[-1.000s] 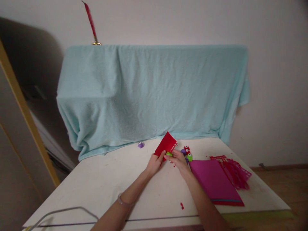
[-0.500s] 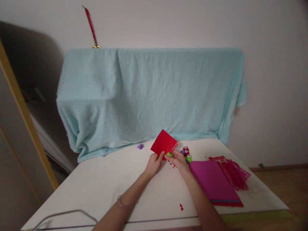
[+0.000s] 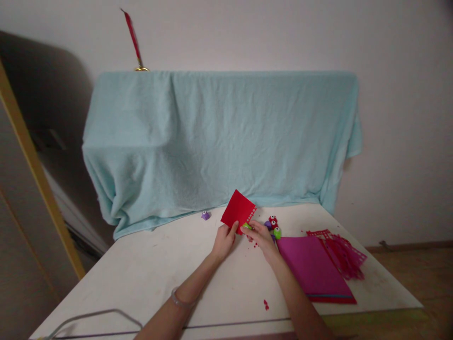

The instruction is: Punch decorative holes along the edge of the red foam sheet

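Observation:
My left hand (image 3: pixel 224 242) pinches the lower edge of a square sheet of red paper (image 3: pixel 238 208), thumb on top. The sheet is tilted up above the table, with a row of small holes along its right edge. In my right hand (image 3: pixel 260 235) is a small green paper punch (image 3: pixel 247 226), set against that holed edge near the bottom corner. Its jaws are too small and covered to make out. Red paper bits (image 3: pixel 255 244) lie on the table under my right hand.
Several small punches with eye shapes (image 3: pixel 273 225) cluster right of my hand. One purple punch (image 3: pixel 205 215) stands far left. Stacked magenta paper (image 3: pixel 313 264) and holed strips (image 3: pixel 345 255) lie on the right. A blue towel (image 3: pixel 226 137) hangs behind the white table (image 3: pixel 148 264).
The red sheet has shifted slightly left and turned a little. My right hand has moved slightly left with the green punch, still at the sheet's edge.

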A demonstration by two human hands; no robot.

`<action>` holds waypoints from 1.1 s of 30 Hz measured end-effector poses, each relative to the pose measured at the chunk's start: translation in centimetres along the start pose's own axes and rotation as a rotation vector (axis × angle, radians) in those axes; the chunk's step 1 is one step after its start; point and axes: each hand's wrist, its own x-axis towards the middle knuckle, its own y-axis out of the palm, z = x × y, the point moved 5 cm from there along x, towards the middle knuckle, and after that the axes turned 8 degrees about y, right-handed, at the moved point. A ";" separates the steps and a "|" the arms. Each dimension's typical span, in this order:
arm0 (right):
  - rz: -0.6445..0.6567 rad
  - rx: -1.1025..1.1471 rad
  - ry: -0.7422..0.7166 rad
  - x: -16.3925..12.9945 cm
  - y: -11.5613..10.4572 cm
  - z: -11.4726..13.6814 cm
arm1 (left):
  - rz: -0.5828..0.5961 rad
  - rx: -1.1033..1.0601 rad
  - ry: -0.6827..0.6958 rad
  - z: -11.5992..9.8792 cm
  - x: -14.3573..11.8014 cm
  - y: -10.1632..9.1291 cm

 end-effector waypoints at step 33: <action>-0.014 -0.048 0.008 0.3 -0.5 -0.4 | -0.264 -0.195 -0.075 1.4 0.6 -1.2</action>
